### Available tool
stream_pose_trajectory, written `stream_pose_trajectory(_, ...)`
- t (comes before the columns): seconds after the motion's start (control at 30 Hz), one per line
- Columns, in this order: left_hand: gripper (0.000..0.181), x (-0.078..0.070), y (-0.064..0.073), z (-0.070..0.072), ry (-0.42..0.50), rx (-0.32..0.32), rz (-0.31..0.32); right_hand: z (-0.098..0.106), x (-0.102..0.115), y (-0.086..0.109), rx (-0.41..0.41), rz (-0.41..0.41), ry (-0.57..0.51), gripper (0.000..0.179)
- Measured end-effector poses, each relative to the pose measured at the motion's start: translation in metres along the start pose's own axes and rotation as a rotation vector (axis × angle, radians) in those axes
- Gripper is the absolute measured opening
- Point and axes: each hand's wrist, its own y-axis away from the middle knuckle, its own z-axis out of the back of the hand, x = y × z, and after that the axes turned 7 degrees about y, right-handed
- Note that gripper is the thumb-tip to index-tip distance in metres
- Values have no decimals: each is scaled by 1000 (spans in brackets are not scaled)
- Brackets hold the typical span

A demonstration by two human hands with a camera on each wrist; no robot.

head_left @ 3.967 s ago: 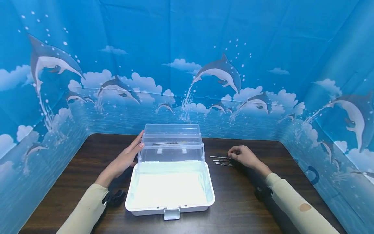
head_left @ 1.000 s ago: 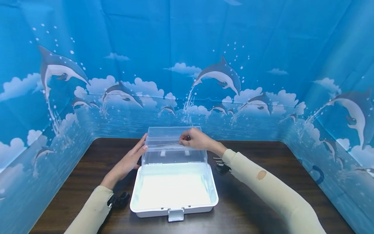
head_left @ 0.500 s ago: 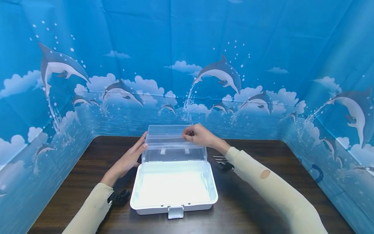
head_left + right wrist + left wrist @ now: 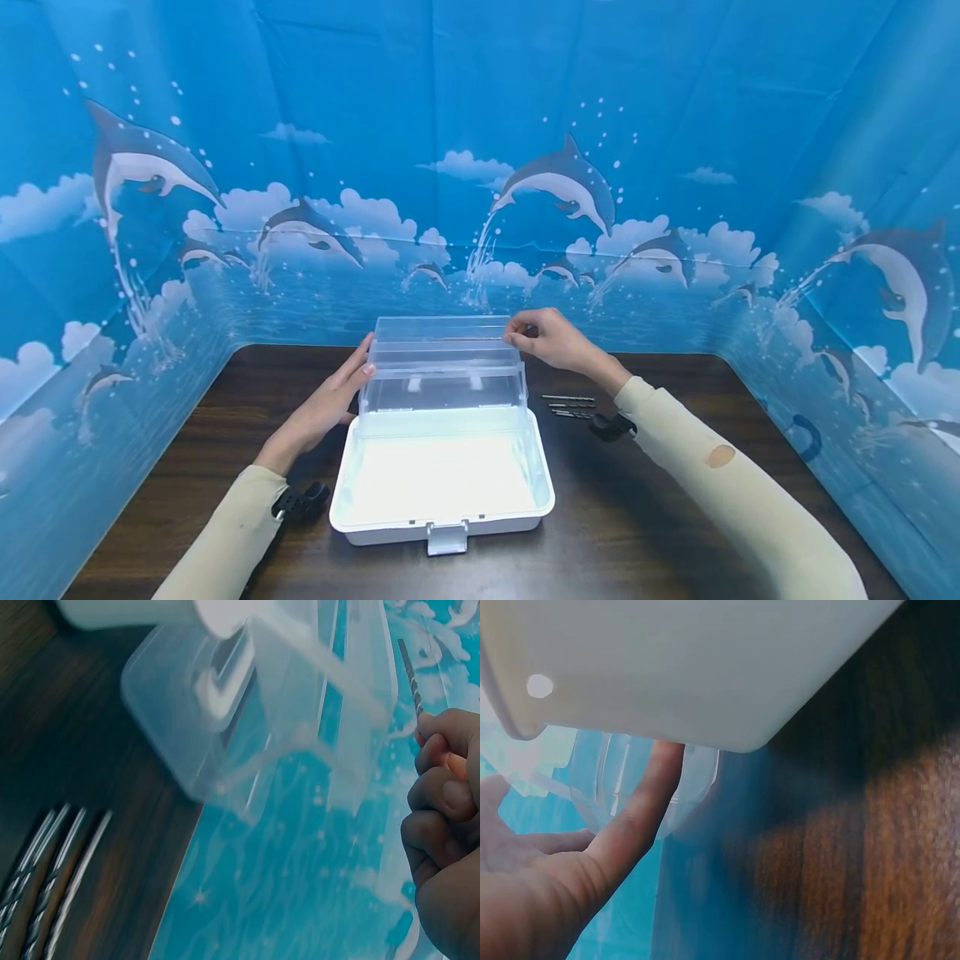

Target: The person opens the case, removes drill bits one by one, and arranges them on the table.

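Note:
A white storage box [image 4: 442, 527] stands on the table with its clear lid [image 4: 442, 327] raised at the back. My left hand [image 4: 318, 408] touches the left side of the lid with its fingers extended; in the left wrist view one finger reaches up against the white box. My right hand [image 4: 551, 337] pinches a thin drill bit [image 4: 409, 671] by one end, with the other fingers curled in. That bit points left across the upper right of the lid in the head view. Several metal drill bits [image 4: 570, 406] lie side by side on the table, right of the box.
A dark wood-grain table [image 4: 637, 517] bears everything. Blue dolphin-print cloth [image 4: 337, 167] encloses its back and sides. The latch [image 4: 447, 537] hangs down at the box's front. A black wrist strap [image 4: 300, 502] sits at the left sleeve.
My right hand has gone from the bits on the table to the lid's tray, and now moves back up and right with a drill bit pinched. My left hand stays at the lid.

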Motion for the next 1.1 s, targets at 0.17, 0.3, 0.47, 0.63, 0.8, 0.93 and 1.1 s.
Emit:
stream_pose_trajectory(0.17, 63, 2, 2, -2, 18, 3, 4, 12, -15, 21, -40, -66, 8, 16)
stream_pose_trajectory(0.3, 63, 4, 6, -3, 21, 1, 12, 22, -28, 40, -77, -135, -4, 14)
stream_pose_trajectory(0.47, 61, 3, 5, -4, 31, -2, 16, 33, -44, 64, -107, -176, 7, 14)
stream_pose_trajectory(0.63, 60, 1, 2, -3, 31, -20, 22, 37, -64, 80, -117, -185, 44, 12)
stream_pose_trajectory(0.8, 62, 3, 2, -2, 28, -30, 25, 26, -87, 95, -75, -212, 24, 11)
stream_pose_trajectory(0.93, 62, 3, 0, -2, 44, -17, 8, 13, -105, 106, -57, -235, 7, 14)
stream_pose_trajectory(1.1, 63, 2, -1, -2, 49, -15, 10, -1, -125, 116, -34, -242, 27, 12)
